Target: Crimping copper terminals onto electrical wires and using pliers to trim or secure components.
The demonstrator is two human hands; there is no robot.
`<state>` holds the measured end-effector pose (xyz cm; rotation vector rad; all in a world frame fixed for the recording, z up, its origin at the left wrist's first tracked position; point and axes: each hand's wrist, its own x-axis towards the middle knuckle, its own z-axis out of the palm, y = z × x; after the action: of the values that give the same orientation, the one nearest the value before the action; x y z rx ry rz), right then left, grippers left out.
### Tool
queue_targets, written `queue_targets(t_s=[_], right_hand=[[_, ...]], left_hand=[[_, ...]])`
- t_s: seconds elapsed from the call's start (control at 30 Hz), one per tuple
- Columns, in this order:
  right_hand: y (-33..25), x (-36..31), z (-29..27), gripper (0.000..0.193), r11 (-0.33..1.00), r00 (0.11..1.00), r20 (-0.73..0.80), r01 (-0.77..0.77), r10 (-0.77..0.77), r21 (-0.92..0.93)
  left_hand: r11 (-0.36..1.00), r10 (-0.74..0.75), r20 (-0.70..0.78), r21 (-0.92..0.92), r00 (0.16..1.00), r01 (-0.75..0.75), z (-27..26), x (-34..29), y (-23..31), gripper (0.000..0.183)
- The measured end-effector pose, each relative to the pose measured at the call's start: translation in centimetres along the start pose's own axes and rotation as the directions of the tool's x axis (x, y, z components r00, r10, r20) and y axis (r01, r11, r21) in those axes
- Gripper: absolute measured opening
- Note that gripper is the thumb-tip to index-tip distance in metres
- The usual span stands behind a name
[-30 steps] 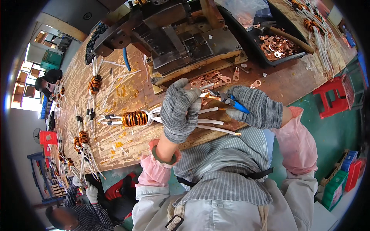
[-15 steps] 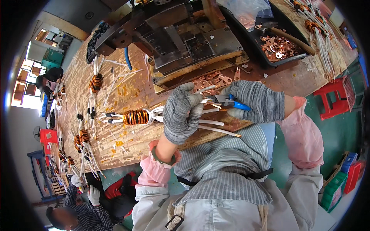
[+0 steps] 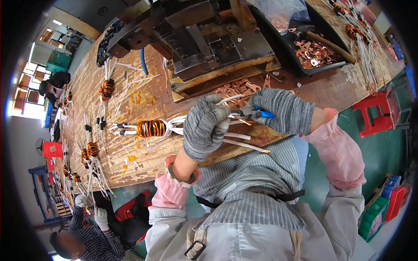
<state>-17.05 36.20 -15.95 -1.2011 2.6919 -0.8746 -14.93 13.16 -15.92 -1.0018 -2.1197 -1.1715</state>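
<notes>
In a grey knitted glove, my left hand (image 3: 204, 129) is closed around the white wires (image 3: 237, 135) of a copper-wound coil (image 3: 151, 128) lying on the bench. Several wire ends stick out past its fingers, some showing bare copper. My right hand (image 3: 283, 111), gloved alike, grips blue-handled pliers (image 3: 265, 114). Their jaws are at the wire ends beside my left fingertips; whether they bite on a wire I cannot tell. Just beyond both hands, copper ring terminals (image 3: 237, 89) lie loose at the foot of a dark metal press (image 3: 209, 52).
A black tray (image 3: 278, 48) of copper terminals, with a hammer-like tool across it, stands right of the press. More wired coils (image 3: 106, 90) lie along the worn wooden bench (image 3: 143, 169). A red stool (image 3: 370, 113) is at right. A co-worker (image 3: 87, 243) handles wires at lower left.
My right hand and the pliers have shifted slightly left, and less of the blue handles shows. My left hand stays nearly in place, still on the wires.
</notes>
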Motion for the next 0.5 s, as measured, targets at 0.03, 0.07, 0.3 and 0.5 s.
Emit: queue_targets(t_s=[0.03, 0.07, 0.3, 0.5], right_hand=[[0.1, -0.1, 0.1, 0.032, 0.999, 0.999, -0.044, 0.016, -0.017, -0.038], [0.1, -0.2, 0.1, 0.032, 0.998, 0.999, -0.044, 0.000, -0.002, -0.065], [-1.5, -0.3, 0.3, 0.026, 0.956, 0.990, -0.043, -0.144, 0.138, -0.255], [-1.2, -2.7, 1.9, 0.018, 0.968, 0.673, -0.696, -0.153, 0.251, 0.201]], left_hand=[[1.000, -0.003, 0.012, -0.006, 1.000, 0.003, 0.0, 0.0, 0.0, 0.018], [1.000, -0.005, 0.025, -0.012, 1.000, 0.005, 0.0, 0.0, 0.0, 0.018], [0.999, 0.033, 0.093, 0.018, 0.995, -0.035, -0.2, -0.3, -0.3, 0.019], [0.996, 0.079, 0.091, 0.035, 0.993, -0.082, -0.5, -0.2, -0.2, 0.018]])
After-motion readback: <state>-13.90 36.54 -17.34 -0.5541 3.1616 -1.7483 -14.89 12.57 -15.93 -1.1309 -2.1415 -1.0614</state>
